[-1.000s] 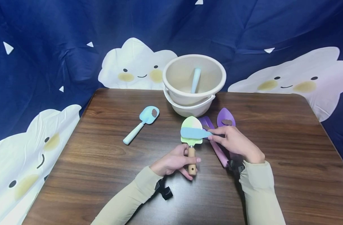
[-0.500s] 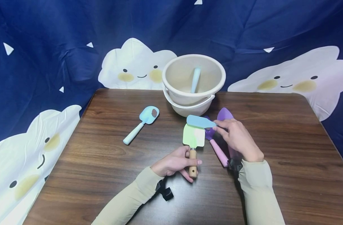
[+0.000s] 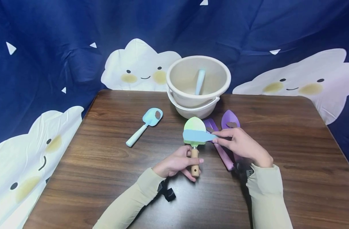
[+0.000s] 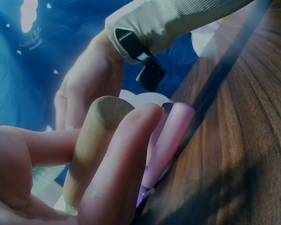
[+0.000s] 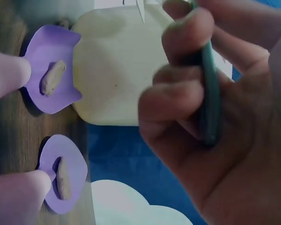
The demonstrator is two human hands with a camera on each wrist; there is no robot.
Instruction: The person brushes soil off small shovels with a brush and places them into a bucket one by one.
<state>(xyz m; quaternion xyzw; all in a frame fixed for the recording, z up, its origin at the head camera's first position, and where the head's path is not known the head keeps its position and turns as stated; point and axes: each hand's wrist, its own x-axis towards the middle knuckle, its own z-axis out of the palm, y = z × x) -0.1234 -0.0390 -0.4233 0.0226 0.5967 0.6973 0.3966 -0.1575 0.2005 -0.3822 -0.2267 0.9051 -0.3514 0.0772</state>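
My left hand point(image 3: 177, 162) grips the wooden handle point(image 3: 195, 160) of a small trowel with a pale green, pointed blade point(image 3: 195, 123). In the left wrist view, the butt of that handle point(image 4: 100, 122) stands between thumb and fingers. My right hand point(image 3: 244, 144) pinches the narrow end of a flat, light-blue, paddle-shaped tool point(image 3: 195, 135), which lies across the trowel's blade in the head view. From the right wrist, only a thin teal edge of this tool point(image 5: 210, 93) shows among the curled fingers.
Behind the hands stand nested off-white buckets point(image 3: 170, 78), a light-blue handle point(image 3: 200, 82) inside. Two purple shovels, one square-ended point(image 5: 37, 47) and one pointed point(image 5: 77, 176), lie by the right hand with brown lumps on them. A light-blue shovel point(image 3: 148, 119) with a brown patch lies left.
The blue tool moved off toward the trowel's tip and right, then came back left and nearer across the blade. The trowel tilted and returned, still in my left hand.
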